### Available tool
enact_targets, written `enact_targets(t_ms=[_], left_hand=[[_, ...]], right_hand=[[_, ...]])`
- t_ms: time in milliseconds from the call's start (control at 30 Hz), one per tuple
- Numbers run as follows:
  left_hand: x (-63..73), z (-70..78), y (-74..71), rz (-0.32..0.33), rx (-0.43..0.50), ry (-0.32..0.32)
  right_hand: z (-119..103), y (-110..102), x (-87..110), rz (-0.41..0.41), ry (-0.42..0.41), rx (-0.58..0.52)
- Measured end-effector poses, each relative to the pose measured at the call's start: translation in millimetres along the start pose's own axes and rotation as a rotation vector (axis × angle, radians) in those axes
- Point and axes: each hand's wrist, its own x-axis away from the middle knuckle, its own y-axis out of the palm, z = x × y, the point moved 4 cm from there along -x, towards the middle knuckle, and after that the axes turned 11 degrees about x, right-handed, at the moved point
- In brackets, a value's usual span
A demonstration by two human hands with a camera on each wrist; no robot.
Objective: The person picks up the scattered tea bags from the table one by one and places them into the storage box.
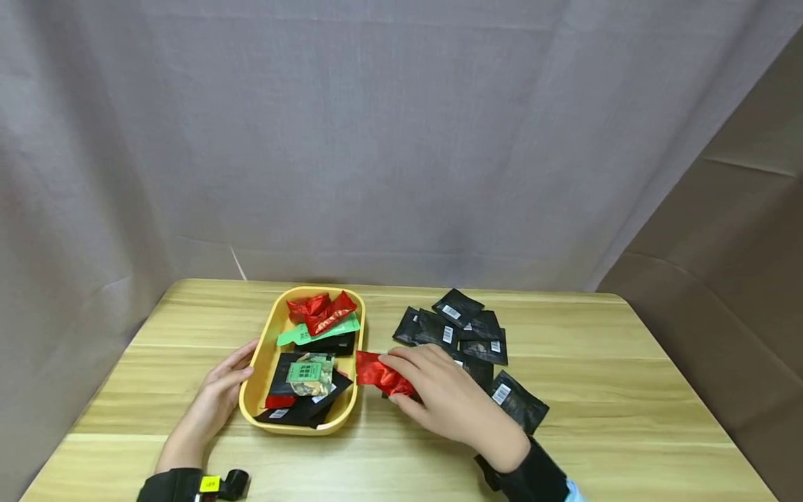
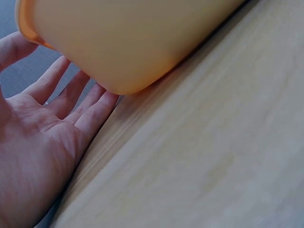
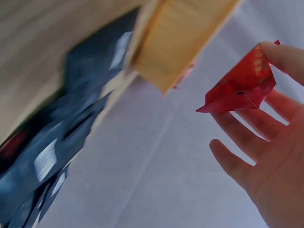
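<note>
My right hand (image 1: pixel 442 401) pinches a shiny red packet (image 1: pixel 380 374) between thumb and fingers, just right of the yellow tray (image 1: pixel 245 390). In the right wrist view the same red packet (image 3: pixel 242 83) shows crinkled, with gold print. At the tray's left side, my left hand (image 1: pixel 219 394) touches the wall with extended fingers, which the left wrist view shows spread against the tray (image 2: pixel 118 42). Inside the tray lie red packets (image 1: pixel 327 314), green-labelled pieces, black packets (image 1: pixel 295 415) and a clear packet with a green label (image 1: pixel 311 374).
Several black packets with white barcode labels (image 1: pixel 441 328) lie in a loose pile right of the tray, partly under my right arm. One black packet (image 1: pixel 518 402) lies nearer the front. A grey cloth (image 1: pixel 401 153) hangs behind the wooden table (image 1: pixel 627 404).
</note>
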Motion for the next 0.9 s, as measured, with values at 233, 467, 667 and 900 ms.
enact_targets(t_ms=[233, 467, 667, 900], left_hand=[[0.3, -0.2, -1.0, -0.005, 0.0, 0.007], [-0.3, 0.0, 0.2, -0.026, 0.02, 0.002], [-0.4, -0.7, -0.8, -0.027, 0.019, 0.0], [-0.8, -1.0, -0.3, -0.024, 0.018, 0.004]], right_hand=[[-20.8, -3.8, -32.0, 0.064, -0.044, -0.037], [-43.9, 6.8, -56.7, 0.062, -0.114, 0.011], [-61.5, 21.2, -66.9, 0.026, -0.145, 0.021], [-68.4, 34.4, -64.9, 0.002, -0.151, 0.058]])
